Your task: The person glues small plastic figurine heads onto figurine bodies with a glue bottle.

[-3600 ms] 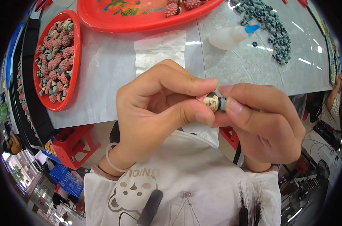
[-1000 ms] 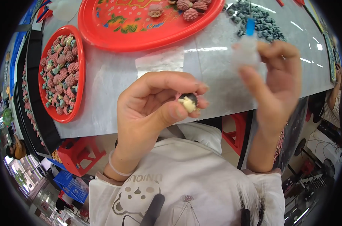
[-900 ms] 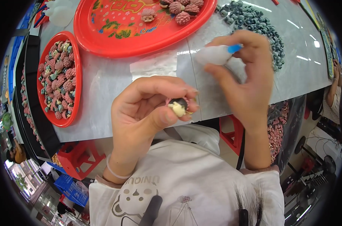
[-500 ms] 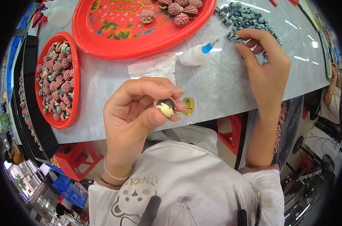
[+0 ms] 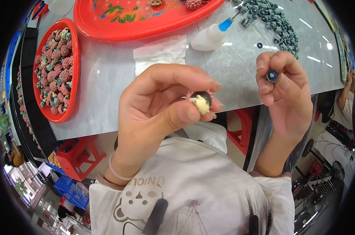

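White top (image 5: 208, 176), with a bear face printed on it, lay nearest. Left hand (image 5: 148, 103): curled, thumb and fingertips gripping a small figure head (image 5: 201, 103), cream and dark on the side shown, pink at its edge. Right hand (image 5: 289, 88): well apart to the right, fingertips pinching a small round dark blue piece (image 5: 272, 76) with a paler centre. The figure head sat at the left hand's fingertips, between the two palms; the blue piece was enclosed by the right alone. Two red stools (image 5: 73, 158) stood low, one at either side. Worktop (image 5: 99, 98): grey, glossy, faintly marbled, with a seam running away from the person. Upon it, beyond the left hand, lay a crumpled whitish sheet (image 5: 159, 55); to the left, an oval red basin (image 5: 78, 70), heaped with pink, cream and grey-green pieces (image 5: 56, 74). Right of the sheet stood a translucent bottle (image 5: 208, 38) with a blue cap (image 5: 225, 25) and thin nozzle; near it, one dark ring (image 5: 259, 45). Farther off were a large red tray (image 5: 111, 36), patterned inside, and a loose pile of grey-green pieces (image 5: 283, 31). Room: a blue crate (image 5: 71, 190) at left; a fan (image 5: 337, 171) and another person's striped sleeve (image 5: 341, 105) at right.
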A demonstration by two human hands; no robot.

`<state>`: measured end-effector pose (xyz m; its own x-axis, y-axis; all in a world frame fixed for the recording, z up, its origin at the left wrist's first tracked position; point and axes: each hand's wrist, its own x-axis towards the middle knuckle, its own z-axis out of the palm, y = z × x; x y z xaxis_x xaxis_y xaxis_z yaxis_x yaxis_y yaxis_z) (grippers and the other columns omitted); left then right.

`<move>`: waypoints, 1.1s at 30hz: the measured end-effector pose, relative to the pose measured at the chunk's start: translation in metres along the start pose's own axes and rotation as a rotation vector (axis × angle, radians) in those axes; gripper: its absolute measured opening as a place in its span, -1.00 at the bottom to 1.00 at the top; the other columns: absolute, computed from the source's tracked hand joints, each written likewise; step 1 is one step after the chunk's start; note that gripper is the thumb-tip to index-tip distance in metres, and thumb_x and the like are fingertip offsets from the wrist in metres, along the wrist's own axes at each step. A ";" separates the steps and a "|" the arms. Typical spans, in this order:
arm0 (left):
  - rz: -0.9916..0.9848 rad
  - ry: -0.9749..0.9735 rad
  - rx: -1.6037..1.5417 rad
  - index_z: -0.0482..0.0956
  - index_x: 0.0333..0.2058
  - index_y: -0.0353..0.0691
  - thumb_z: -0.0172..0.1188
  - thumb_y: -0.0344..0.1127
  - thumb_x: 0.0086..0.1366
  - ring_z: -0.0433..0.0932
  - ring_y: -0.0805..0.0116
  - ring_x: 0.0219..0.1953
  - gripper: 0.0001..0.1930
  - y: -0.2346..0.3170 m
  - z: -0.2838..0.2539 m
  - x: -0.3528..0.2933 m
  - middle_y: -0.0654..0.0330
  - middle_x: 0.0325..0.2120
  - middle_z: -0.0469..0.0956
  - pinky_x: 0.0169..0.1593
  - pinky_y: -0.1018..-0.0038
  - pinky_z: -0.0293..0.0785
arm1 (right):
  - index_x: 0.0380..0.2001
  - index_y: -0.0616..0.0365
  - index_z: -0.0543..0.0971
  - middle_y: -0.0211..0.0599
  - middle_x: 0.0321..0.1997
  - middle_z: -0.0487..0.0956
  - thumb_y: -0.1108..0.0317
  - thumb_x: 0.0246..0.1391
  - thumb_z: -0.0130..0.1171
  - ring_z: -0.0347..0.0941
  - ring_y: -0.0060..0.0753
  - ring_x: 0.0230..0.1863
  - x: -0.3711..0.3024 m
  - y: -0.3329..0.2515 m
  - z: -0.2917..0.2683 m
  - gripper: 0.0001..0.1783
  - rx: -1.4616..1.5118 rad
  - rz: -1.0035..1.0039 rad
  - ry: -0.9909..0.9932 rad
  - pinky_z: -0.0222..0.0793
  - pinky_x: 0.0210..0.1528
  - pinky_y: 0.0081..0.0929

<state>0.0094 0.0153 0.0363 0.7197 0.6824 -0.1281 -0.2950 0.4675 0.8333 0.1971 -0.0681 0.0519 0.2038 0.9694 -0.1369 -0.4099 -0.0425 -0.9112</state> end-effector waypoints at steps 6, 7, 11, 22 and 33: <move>-0.050 0.021 -0.016 0.29 -0.32 -0.29 0.23 -0.09 -0.04 0.46 0.39 -0.42 -0.55 -0.002 0.001 -0.003 0.09 -0.37 0.40 -0.45 0.68 0.40 | -0.37 0.23 0.32 -0.14 -0.34 0.33 0.36 -0.15 0.17 0.28 -0.56 -0.51 -0.001 0.012 0.022 -0.69 -0.026 -0.072 -0.037 0.24 -0.51 -0.82; -0.055 0.018 -0.016 0.29 -0.32 -0.29 0.23 -0.09 -0.04 0.46 0.39 -0.42 -0.55 -0.001 0.003 -0.003 0.09 -0.37 0.40 -0.45 0.68 0.40 | -0.39 0.23 0.31 -0.12 -0.35 0.33 0.34 -0.17 0.20 0.29 -0.54 -0.53 -0.004 0.011 0.027 -0.68 -0.147 -0.152 -0.004 0.25 -0.51 -0.79; -0.034 0.047 -0.014 0.31 -0.34 -0.29 0.25 -0.09 -0.06 0.45 0.44 -0.44 -0.55 -0.002 0.005 -0.004 0.09 -0.40 0.41 -0.43 0.67 0.40 | -0.42 0.24 0.34 -0.06 -0.37 0.39 0.41 -0.21 0.23 0.38 -0.45 -0.46 -0.005 0.010 0.036 -0.70 -0.404 -0.332 -0.046 0.33 -0.46 -0.67; 0.001 0.110 0.020 0.35 -0.40 -0.29 0.30 -0.06 -0.14 0.42 0.50 -0.46 -0.53 -0.003 0.006 -0.007 0.18 -0.50 0.38 -0.37 0.65 0.37 | -0.48 0.27 0.40 0.03 -0.41 0.44 0.50 -0.28 0.24 0.43 -0.41 -0.49 -0.005 0.015 0.036 -0.75 -0.673 -0.670 -0.132 0.37 -0.52 -0.67; 0.325 -0.045 0.244 0.39 -0.38 -0.36 0.29 -0.23 -0.13 0.44 0.41 -0.43 -0.61 -0.011 -0.008 -0.002 0.15 -0.51 0.38 -0.30 0.56 0.40 | -0.47 0.28 0.41 0.02 -0.47 0.46 0.60 -0.40 0.26 0.43 -0.41 -0.54 0.000 0.018 0.043 -0.70 -0.840 -0.767 -0.061 0.36 -0.59 -0.68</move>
<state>0.0060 0.0128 0.0230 0.6417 0.7451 0.1819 -0.3576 0.0808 0.9304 0.1513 -0.0589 0.0519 0.0912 0.8188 0.5668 0.5338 0.4403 -0.7219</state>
